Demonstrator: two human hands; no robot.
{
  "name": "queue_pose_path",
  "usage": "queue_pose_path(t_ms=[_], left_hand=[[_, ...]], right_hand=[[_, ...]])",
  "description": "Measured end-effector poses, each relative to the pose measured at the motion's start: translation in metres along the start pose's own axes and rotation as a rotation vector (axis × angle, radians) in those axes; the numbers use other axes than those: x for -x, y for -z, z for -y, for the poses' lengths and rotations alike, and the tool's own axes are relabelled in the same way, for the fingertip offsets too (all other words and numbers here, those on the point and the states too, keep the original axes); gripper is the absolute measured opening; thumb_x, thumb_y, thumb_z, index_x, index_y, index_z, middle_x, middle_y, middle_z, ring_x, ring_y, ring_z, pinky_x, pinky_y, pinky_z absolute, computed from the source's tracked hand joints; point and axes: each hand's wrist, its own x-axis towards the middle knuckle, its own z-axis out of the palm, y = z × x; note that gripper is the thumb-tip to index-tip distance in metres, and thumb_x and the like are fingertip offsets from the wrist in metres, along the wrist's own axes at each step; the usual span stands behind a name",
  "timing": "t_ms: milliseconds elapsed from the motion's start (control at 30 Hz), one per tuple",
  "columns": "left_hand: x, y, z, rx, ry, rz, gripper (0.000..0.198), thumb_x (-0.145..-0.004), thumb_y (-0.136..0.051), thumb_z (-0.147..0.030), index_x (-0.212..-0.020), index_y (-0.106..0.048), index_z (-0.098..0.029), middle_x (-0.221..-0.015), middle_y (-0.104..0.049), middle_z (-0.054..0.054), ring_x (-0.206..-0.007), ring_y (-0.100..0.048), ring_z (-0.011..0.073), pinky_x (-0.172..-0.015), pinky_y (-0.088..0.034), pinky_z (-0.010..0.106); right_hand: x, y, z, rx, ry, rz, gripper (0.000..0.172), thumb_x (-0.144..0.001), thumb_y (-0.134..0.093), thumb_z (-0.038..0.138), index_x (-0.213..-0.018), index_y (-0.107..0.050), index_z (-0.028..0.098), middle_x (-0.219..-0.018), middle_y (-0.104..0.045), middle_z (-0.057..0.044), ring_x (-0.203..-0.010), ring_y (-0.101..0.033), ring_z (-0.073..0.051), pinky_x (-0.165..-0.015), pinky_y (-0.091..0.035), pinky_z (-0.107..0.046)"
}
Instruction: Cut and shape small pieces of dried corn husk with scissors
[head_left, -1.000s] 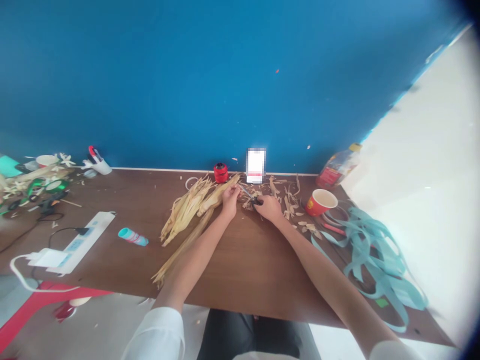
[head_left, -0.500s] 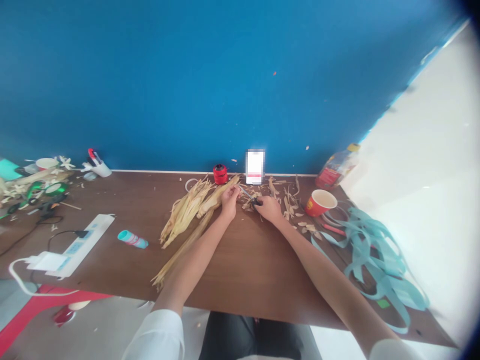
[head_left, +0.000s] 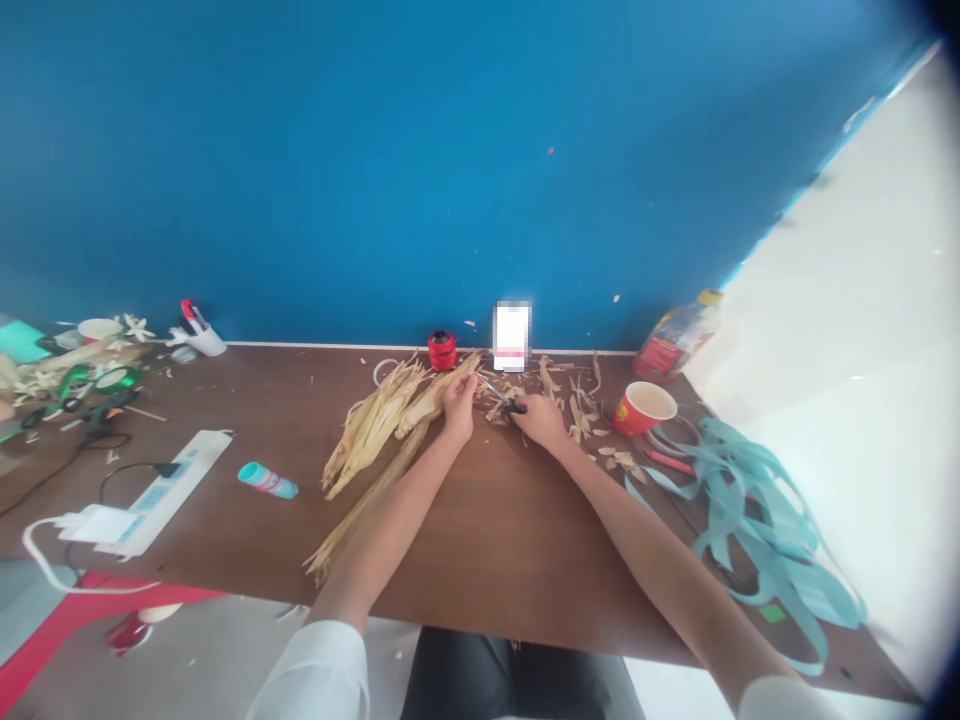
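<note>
My left hand [head_left: 459, 404] is closed on the end of a long dried husk strip [head_left: 375, 480] at the far middle of the brown table [head_left: 487, 530]. My right hand [head_left: 541, 418] grips small black-handled scissors [head_left: 504, 398], whose blades point left toward the husk tip by my left hand. A pile of dried husks [head_left: 375, 415] lies just left of my left hand. Cut husk scraps [head_left: 574, 395] are scattered behind and to the right of my right hand.
A red thread spool [head_left: 442, 350] and a white card [head_left: 512, 336] stand at the blue wall. A red paper cup [head_left: 642, 408], a bottle [head_left: 675, 336] and tangled teal strips [head_left: 757, 510] sit right. A teal tube [head_left: 268, 479], a power strip [head_left: 161, 487] and craft clutter [head_left: 75, 375] lie left.
Both hands stay at the same spot with the husk and scissors. The view has shifted slightly; nothing else moved.
</note>
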Motion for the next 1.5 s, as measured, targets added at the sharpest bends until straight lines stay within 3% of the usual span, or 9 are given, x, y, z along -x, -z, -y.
queue_pose_path(t_ms=[167, 400, 767, 1133, 1500], left_hand=[[0.001, -0.0012, -0.0012, 0.028, 0.021, 0.026, 0.032, -0.07, -0.076, -0.041, -0.081, -0.062, -0.015, -0.077, -0.061, 0.004, -0.071, -0.058, 0.0117, -0.059, -0.044, 0.023], [0.0013, -0.0028, -0.0016, -0.011, 0.047, 0.026, 0.037, -0.067, -0.078, -0.041, -0.086, -0.065, -0.013, -0.074, -0.063, 0.004, -0.059, -0.052, 0.0093, -0.055, -0.042, 0.025], [0.0025, -0.0037, -0.0012, -0.053, 0.044, 0.075, 0.036, -0.065, -0.078, -0.04, -0.082, -0.062, -0.013, -0.071, -0.062, 0.003, -0.059, -0.053, 0.009, -0.055, -0.042, 0.023], [0.0028, -0.0031, -0.0021, -0.049, 0.029, 0.065, 0.031, -0.069, -0.075, -0.037, -0.085, -0.064, -0.013, -0.071, -0.061, 0.001, -0.057, -0.05, 0.0066, -0.055, -0.04, 0.021], [0.0027, -0.0019, -0.0046, -0.059, 0.049, 0.082, 0.022, -0.07, -0.072, -0.035, -0.077, -0.064, -0.015, -0.063, -0.054, 0.0, -0.055, -0.046, 0.0086, -0.053, -0.036, 0.023]], right_hand=[[0.0, -0.0033, -0.0013, -0.008, 0.017, -0.03, 0.021, -0.077, -0.055, 0.035, -0.067, -0.067, 0.02, -0.074, -0.067, -0.004, -0.066, -0.056, -0.015, -0.052, -0.024, -0.025], [0.0044, -0.0044, 0.0006, -0.035, -0.015, -0.095, 0.026, -0.076, -0.056, 0.043, -0.064, -0.063, 0.021, -0.07, -0.067, -0.003, -0.064, -0.055, -0.015, -0.052, -0.024, -0.024], [0.0053, -0.0044, 0.0011, -0.036, -0.02, -0.086, 0.022, -0.075, -0.057, 0.04, -0.069, -0.065, 0.021, -0.071, -0.067, -0.004, -0.066, -0.056, -0.015, -0.052, -0.025, -0.024], [0.0021, -0.0051, -0.0029, -0.036, 0.011, -0.075, 0.02, -0.074, -0.056, 0.032, -0.059, -0.058, 0.02, -0.064, -0.063, -0.002, -0.061, -0.052, -0.013, -0.05, -0.02, -0.024], [0.0047, -0.0003, 0.0029, -0.047, -0.023, -0.055, 0.024, -0.075, -0.057, 0.04, -0.063, -0.061, 0.02, -0.064, -0.063, -0.003, -0.062, -0.055, -0.015, -0.051, -0.024, -0.024]])
